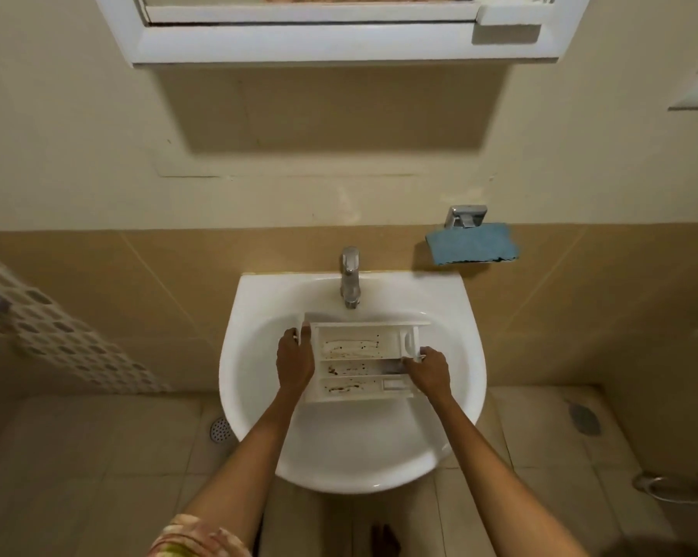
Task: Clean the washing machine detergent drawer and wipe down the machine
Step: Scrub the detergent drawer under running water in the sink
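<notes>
A white detergent drawer (359,357) with three long compartments, speckled with dark brown residue, is held over the white sink (259,436) just below the tap. My left hand (295,359) grips its left end. My right hand (430,371) grips its right end near the front corner. The drawer lies flat, open side up. No washing machine is in view.
A chrome tap (350,277) stands at the back of the basin, no water running. A blue sponge (472,243) rests on a wall holder to the right. A white mirror cabinet (339,46) hangs overhead. The floor drain (220,429) lies left of the sink on tiled floor.
</notes>
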